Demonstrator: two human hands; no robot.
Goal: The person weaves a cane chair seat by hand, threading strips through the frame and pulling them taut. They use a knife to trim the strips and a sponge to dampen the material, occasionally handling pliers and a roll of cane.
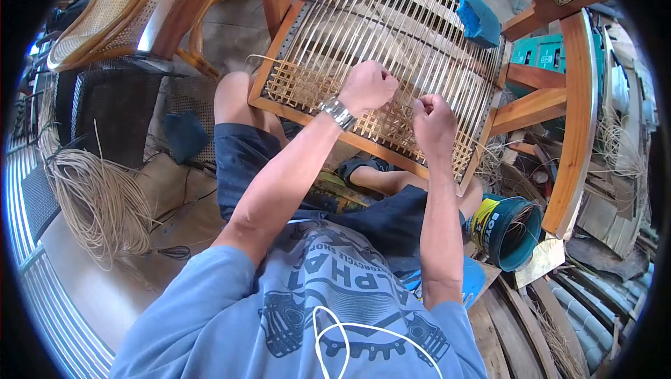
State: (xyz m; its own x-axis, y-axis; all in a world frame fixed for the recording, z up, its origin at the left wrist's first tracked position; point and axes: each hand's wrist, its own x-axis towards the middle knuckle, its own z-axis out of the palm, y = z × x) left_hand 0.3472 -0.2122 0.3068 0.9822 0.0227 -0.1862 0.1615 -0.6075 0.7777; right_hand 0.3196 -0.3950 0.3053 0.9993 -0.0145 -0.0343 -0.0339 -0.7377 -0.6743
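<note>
A wooden chair frame [391, 142] lies across my knees, strung with many pale cane strands [356, 12]. Along its near edge the strands are woven into an open grid [288, 87]. My left hand [369, 88], with a metal watch at the wrist, is closed over the woven band near its middle; what its fingers hold is hidden. To its right my right hand [435, 122] is closed too, thumb against the curled fingers, above the weave. Anything between those fingers is too small to name. A blue sponge-like block [479, 21] rests on the strands at the upper right.
A coil of cane [105, 201] lies at the left, near a dark blue cloth [186, 136]. A rattan chair [105, 12] stands upper left. Wooden chair legs [574, 127] rise at the right, beside a green bucket [521, 236] and wood scraps [608, 218].
</note>
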